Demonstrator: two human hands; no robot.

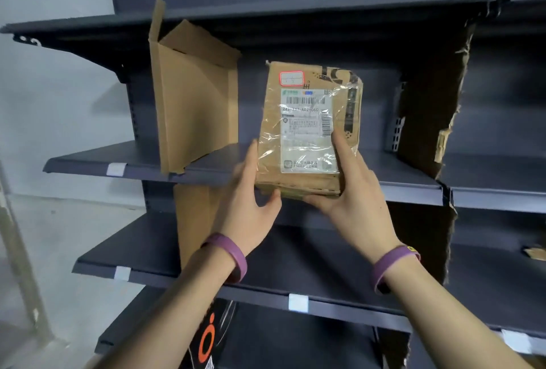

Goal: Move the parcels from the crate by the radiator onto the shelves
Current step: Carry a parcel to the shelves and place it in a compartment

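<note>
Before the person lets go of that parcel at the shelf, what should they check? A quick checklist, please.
1. Parcel upright, label facing out: ok.
2. Right hand grip, thumb on the front, fingers under the bottom edge: ok.
3. Left hand steadying the parcel's left side: ok.
4. Parcel's bottom resting on the shelf: cannot tell, the hands hide it.
5. Room between the cardboard divider and the torn cardboard: ok.
</note>
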